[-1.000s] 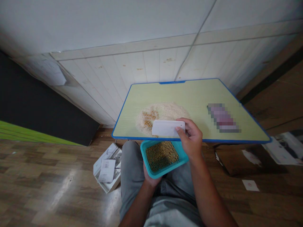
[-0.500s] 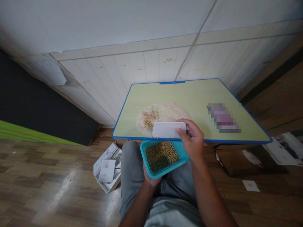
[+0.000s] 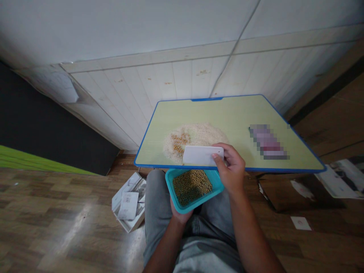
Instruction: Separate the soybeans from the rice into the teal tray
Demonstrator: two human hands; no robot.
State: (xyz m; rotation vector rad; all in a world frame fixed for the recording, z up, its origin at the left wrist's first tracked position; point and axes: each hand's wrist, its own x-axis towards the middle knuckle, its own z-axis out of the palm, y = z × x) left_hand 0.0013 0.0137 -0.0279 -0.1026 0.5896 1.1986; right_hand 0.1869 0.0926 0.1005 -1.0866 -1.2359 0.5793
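Gently, keep your right hand point(image 3: 231, 168) closed on the end of the white plastic scraper point(image 3: 197, 156), thumb and fingers pinching it firmly, and hold its long edge low and flat on the desk point(image 3: 227, 110) so that nothing slips beneath it. The scraper sits at the near side of the rice pile point(image 3: 196, 136), close to the desk's blue rim, with a patch of loose soybeans point(image 3: 178, 144) lying on the rice just to its left. Your left hand point(image 3: 178, 212) cups the teal tray point(image 3: 217, 184) from beneath, supporting it below the desk's near edge. Keep that tray's far rim tucked right up against the desk, leaving no gap for grains to fall through. The tray already holds a heap of soybeans point(image 3: 192, 187), so keep it level and steady. Move the scraper slowly, because a quick push could scatter rice over the rim.
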